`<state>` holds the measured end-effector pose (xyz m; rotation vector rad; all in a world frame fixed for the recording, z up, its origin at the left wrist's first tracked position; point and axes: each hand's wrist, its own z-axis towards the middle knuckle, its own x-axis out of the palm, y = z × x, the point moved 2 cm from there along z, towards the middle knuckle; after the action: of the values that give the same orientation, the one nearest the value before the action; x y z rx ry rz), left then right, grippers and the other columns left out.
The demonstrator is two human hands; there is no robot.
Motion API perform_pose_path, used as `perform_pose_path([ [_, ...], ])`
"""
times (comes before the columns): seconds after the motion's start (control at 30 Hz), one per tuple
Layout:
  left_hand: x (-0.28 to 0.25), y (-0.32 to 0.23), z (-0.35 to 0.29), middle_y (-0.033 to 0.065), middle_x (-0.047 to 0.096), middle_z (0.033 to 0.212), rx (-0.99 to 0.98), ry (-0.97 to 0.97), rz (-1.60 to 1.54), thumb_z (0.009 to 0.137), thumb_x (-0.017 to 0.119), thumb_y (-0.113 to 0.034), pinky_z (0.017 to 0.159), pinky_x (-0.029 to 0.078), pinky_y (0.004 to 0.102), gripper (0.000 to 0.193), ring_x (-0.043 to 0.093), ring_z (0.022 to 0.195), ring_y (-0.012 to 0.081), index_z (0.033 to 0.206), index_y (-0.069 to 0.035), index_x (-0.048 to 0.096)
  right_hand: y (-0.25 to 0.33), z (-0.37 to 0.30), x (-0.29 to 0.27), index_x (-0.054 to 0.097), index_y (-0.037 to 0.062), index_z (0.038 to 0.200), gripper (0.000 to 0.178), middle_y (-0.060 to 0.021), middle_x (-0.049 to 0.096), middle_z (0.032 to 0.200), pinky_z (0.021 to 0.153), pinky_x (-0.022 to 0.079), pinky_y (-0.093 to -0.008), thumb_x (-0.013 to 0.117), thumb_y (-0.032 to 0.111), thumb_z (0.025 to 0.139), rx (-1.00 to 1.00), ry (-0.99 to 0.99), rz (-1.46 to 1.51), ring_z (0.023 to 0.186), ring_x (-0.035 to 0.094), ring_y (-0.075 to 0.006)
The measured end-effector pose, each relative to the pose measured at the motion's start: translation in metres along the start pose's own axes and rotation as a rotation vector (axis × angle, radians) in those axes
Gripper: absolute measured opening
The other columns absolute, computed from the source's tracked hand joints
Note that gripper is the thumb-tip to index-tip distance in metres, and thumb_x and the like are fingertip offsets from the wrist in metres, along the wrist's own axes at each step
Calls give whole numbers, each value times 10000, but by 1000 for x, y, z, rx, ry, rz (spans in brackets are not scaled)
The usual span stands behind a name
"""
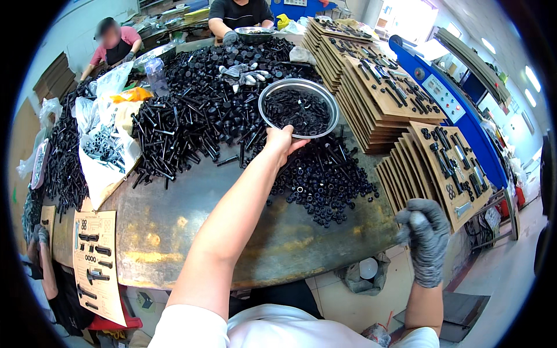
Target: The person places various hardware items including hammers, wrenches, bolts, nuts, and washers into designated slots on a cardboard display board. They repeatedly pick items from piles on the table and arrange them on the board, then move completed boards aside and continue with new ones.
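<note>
My bare left hand reaches over the table and grips the near rim of a round steel bowl. Small flat black pieces, perhaps washers, fill the bowl. Below the bowl lies a spread of dark nuts. To its left is a large heap of black bolts. My right hand, in a grey glove, is raised past the table's right edge, near the stacked boards. Its fingers are curled closed; whatever they may hold cannot be made out.
Boards with hardware fixed on them stand stacked at right, beside a blue machine. A bag of silvery fasteners and another hardware board are at left. Two people work across the metal table; another person's hands show at far left.
</note>
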<state>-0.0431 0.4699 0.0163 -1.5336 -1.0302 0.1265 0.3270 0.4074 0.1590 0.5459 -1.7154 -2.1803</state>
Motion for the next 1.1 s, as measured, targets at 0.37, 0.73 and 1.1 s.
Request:
perform_pose_path([
  [0.37, -273, -117, -169, -4, 627, 785, 348, -347, 628, 1008, 645, -279, 657, 524, 251, 229, 613, 695, 91, 956, -56, 649, -102, -41, 180, 651, -5, 1166, 209, -137, 744, 942, 639, 571, -263, 624, 120, 1001, 470, 705, 193, 722, 691, -144],
  [0.73, -699, -186, -425, 251, 600, 1342, -196, -1431, 1479, 944, 433, -214, 1056, 449, 517, 399, 551, 1274, 430, 1239, -16, 613, -138, -178, 496, 506, 28, 1420, 472, -90, 620, 1249, 1017, 502, -307, 649, 108, 978, 412, 1349, 476, 1194, 580, -158],
  [1.1, -811, -177, -458, 244, 687, 1159, 81, -1121, 1441, 992, 443, -241, 985, 473, 438, 419, 628, 1123, 397, 1227, 8, 684, -115, -208, 599, 443, -26, 1398, 618, -203, 583, 1358, 855, 545, -362, 745, 92, 872, 734, 1296, 441, 1076, 622, -263],
])
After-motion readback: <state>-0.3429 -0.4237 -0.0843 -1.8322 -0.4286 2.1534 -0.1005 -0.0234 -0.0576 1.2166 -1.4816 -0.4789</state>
